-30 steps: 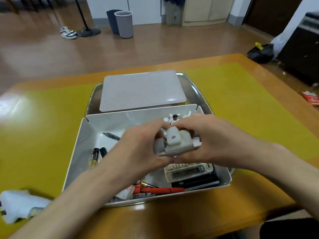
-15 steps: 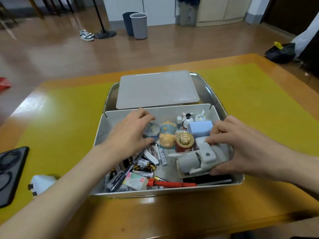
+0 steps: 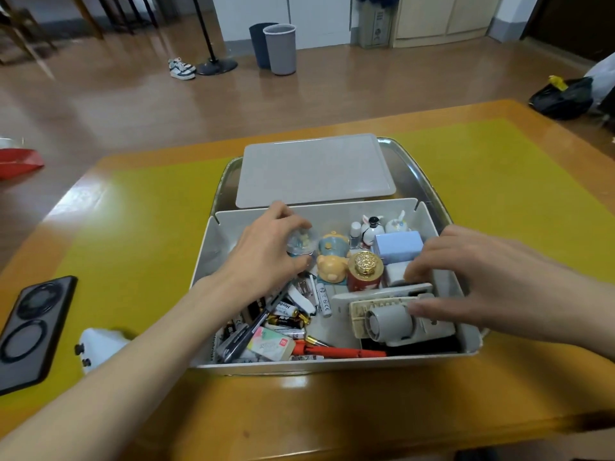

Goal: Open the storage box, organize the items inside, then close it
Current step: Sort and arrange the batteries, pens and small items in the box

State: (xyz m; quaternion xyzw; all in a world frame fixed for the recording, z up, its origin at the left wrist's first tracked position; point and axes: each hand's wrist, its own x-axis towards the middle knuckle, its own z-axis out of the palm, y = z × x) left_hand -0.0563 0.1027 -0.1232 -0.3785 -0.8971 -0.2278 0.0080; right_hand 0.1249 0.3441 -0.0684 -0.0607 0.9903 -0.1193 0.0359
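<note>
The white storage box (image 3: 332, 211) stands open on a metal tray (image 3: 416, 181), and its grey lid (image 3: 312, 171) lies flat behind it. My left hand (image 3: 263, 257) reaches into the box's back left and grips a small clear globe figurine (image 3: 299, 247). Over the box's right side my right hand (image 3: 482, 281) is spread, fingertips resting on a grey fan-like device (image 3: 389, 322) that lies on a beige calculator (image 3: 356, 314). Figurines, a blue box (image 3: 397, 246) and a red bottle with a gold cap (image 3: 364, 271) stand at the back.
Batteries (image 3: 286, 319), pens and a red pen (image 3: 336, 352) lie loose in the box's front left. A black phone (image 3: 30, 327) and a white object (image 3: 100, 344) sit on the yellow mat to the left. The table's front edge is close.
Both hands held the grey device together above the box. My right hand then set it down on the calculator and loosened its hold; my left hand moved to the globe figurine.
</note>
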